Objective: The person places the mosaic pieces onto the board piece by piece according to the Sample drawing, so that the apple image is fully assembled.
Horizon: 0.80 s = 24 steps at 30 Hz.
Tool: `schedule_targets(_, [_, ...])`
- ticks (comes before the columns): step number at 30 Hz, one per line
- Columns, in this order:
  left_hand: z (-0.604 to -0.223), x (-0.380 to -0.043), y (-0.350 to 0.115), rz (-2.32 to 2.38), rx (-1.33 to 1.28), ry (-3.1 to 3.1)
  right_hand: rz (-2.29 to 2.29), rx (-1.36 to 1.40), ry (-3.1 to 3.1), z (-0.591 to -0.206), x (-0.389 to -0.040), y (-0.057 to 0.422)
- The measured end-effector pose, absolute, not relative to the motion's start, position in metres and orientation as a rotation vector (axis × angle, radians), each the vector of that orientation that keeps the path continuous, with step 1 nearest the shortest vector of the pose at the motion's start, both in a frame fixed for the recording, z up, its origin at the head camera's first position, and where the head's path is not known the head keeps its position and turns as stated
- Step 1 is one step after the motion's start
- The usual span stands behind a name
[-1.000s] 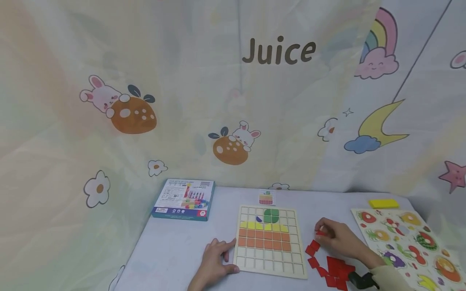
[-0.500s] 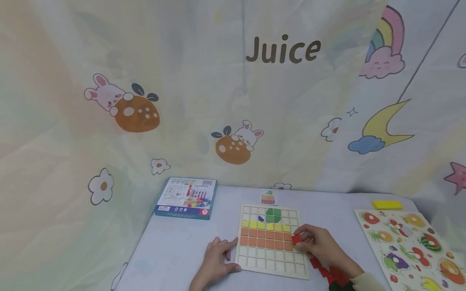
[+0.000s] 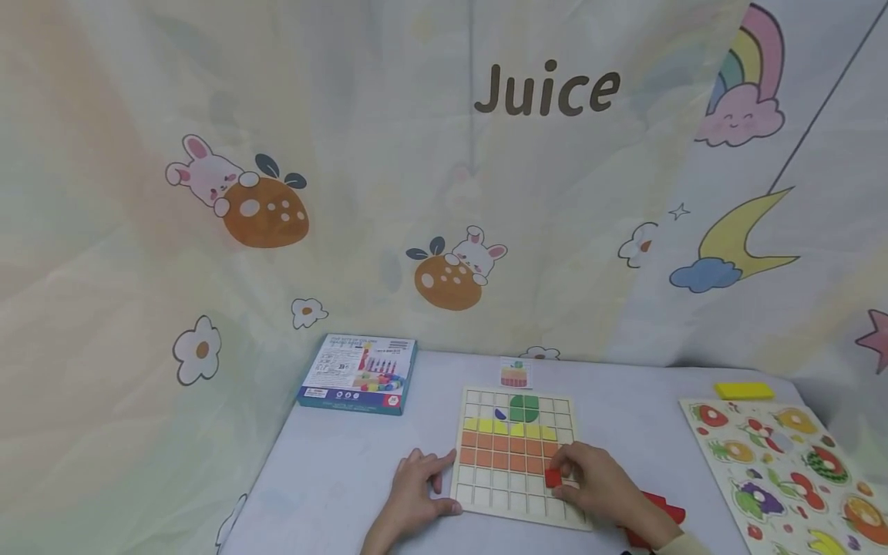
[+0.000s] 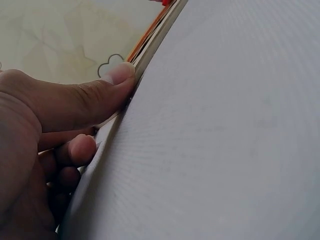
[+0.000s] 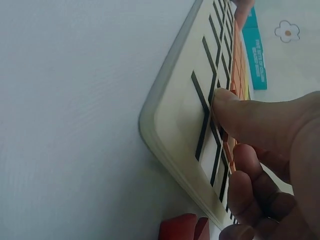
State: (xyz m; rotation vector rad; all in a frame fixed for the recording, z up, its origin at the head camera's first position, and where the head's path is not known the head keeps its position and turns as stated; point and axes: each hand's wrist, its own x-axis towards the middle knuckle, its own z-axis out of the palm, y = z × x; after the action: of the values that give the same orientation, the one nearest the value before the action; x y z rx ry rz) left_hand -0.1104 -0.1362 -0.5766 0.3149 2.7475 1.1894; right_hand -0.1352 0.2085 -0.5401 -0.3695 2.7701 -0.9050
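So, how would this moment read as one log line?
left hand: touching left edge of board | right hand: pinching red tile at board, just below orange rows | red pieces: right of board, partly hidden

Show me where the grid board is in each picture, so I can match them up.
Head: the board is below centre, slightly right.
Left wrist: only the board's edge, a thin slanting strip near the top middle.
Right wrist: the board slants from the top to the lower middle, one corner left of centre.
Shared landmark: the left hand, just a bit of it at the top in right wrist.
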Motion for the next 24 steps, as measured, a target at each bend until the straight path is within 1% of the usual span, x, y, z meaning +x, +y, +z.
schedule_targets(12, [-0.5756, -0.1095, -0.1355, 1.192, 0.313, 2.757, -0.953, -0.464, 2.662, -0.5417, -0.1360, 0.2113])
schedule_targets(24, [-0.5775, -0.1099, -0.1351, 1.200, 0.318, 2.776, -0.811, -0.426, 2.755, -0.5343, -0.1338, 0.2096])
